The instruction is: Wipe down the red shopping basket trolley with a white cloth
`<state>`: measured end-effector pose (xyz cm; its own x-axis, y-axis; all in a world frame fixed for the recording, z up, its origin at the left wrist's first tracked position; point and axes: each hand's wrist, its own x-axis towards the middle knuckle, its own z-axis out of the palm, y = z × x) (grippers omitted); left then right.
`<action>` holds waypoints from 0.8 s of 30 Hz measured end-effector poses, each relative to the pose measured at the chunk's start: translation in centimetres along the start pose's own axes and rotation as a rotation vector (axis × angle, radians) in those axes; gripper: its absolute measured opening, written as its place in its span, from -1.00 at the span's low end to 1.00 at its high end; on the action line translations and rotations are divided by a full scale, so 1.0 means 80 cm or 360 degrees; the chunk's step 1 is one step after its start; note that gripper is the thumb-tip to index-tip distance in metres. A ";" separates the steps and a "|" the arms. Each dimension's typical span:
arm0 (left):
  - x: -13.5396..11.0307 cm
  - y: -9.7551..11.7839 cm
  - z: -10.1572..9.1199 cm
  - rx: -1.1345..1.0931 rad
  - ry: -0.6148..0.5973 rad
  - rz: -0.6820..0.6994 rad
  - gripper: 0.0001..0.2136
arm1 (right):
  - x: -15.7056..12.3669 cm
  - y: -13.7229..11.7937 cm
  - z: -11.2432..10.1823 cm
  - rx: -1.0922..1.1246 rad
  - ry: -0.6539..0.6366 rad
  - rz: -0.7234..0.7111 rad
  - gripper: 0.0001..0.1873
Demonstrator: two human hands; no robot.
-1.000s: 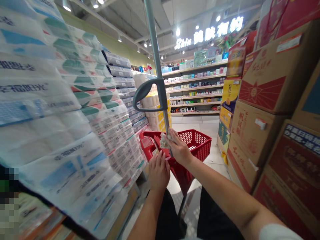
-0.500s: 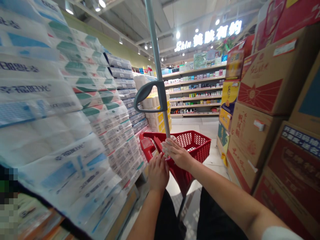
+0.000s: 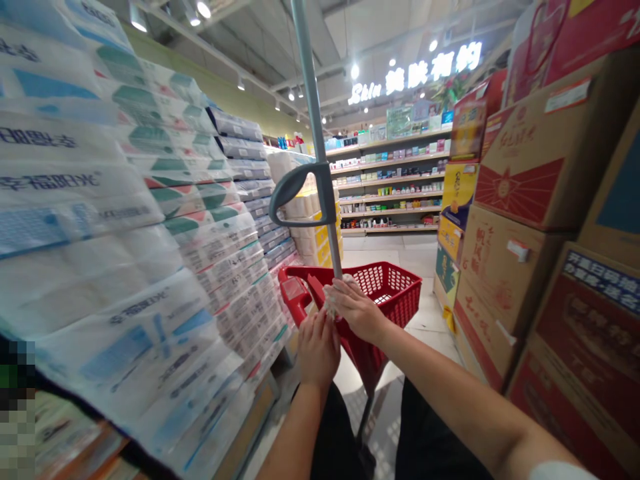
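Note:
In front of me stands a red plastic shopping cart (image 3: pixel 400 293) with a lattice basket. Under the fingers of my right hand (image 3: pixel 361 312) is a crumpled whitish cloth (image 3: pixel 332 301), pressed against the cart near the foot of a grey pole (image 3: pixel 334 250). My left hand (image 3: pixel 319 347) is closed with bent fingers on the cart's near edge, just below the cloth; what lies under its fingertips is hidden. A grey loop handle (image 3: pixel 280 197) is attached to the pole, above both hands. The red cart handle (image 3: pixel 294 293) shows to the left of the cloth.
Tall stacks of wrapped tissue packs (image 3: pixel 145 320) line the left side. Cardboard cartons (image 3: pixel 520 160) are piled close on the right. A tiled floor (image 3: pixel 417 250) runs ahead to shelves (image 3: pixel 395 177) of small goods, beneath a lit sign (image 3: pixel 417 73).
My right hand has shifted slightly along the cart, and a little more of the cloth shows between the hands. My left hand stays in nearly the same place.

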<state>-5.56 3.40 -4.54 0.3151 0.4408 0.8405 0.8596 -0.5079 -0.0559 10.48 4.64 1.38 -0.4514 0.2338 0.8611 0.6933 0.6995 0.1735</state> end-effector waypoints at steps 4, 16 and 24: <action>0.002 0.001 0.001 -0.0011 0.0014 -0.0020 -0.62 | 0.016 0.005 -0.012 -0.0046 0.0088 0.0095 -0.61; 0.000 -0.001 0.001 0.0024 0.0006 0.0011 -0.62 | 0.026 0.008 -0.011 -0.0174 0.0138 0.0092 -0.61; 0.000 0.000 -0.001 0.0048 -0.0005 0.0022 -0.67 | 0.015 0.003 -0.009 -0.0217 -0.0033 -0.0048 -0.55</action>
<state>-5.63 3.37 -4.53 0.3284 0.4363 0.8377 0.8669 -0.4913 -0.0839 10.50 4.62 2.80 -0.4837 0.2293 0.8447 0.7487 0.6082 0.2636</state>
